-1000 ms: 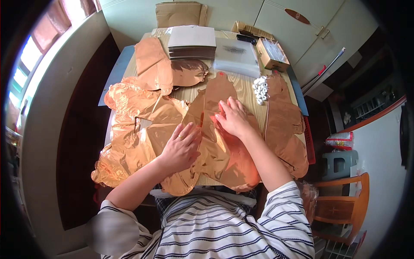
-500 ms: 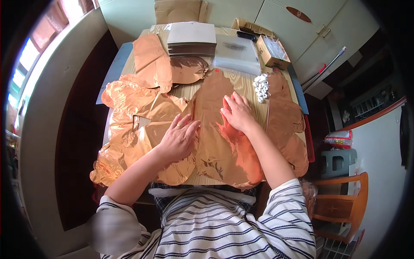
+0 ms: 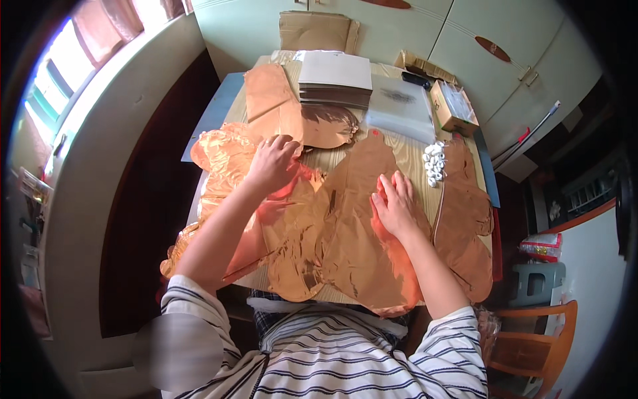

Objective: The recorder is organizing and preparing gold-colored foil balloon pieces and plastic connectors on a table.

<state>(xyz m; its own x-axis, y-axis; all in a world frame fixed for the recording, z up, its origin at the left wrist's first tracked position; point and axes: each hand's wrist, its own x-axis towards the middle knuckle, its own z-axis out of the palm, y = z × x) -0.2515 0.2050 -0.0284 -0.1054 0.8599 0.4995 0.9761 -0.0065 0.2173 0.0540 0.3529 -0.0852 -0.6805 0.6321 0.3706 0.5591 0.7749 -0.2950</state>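
Flat, uninflated foil balloons in a shiny copper colour lie over the table. My right hand rests flat, fingers stretched, on the right side of the middle foil balloon. Farther off to the left, my left hand is bent over the crumpled left foil balloon, its fingers curled together on the foil. Their tips are partly hidden, with reddish reflections beside them. Another foil balloon lies along the right edge. Small white ring-like pieces sit in a pile between it and the middle balloon.
At the back stand a stack of white-topped cards, a pile of clear plastic sleeves and a small box with plastic bags. A folded copper foil lies at back left. A wooden chair stands at lower right.
My left hand has moved away and to the left, from lying flat to curled fingers, and the foil under it has shifted. The right hand stays about where it was. The view has shifted.
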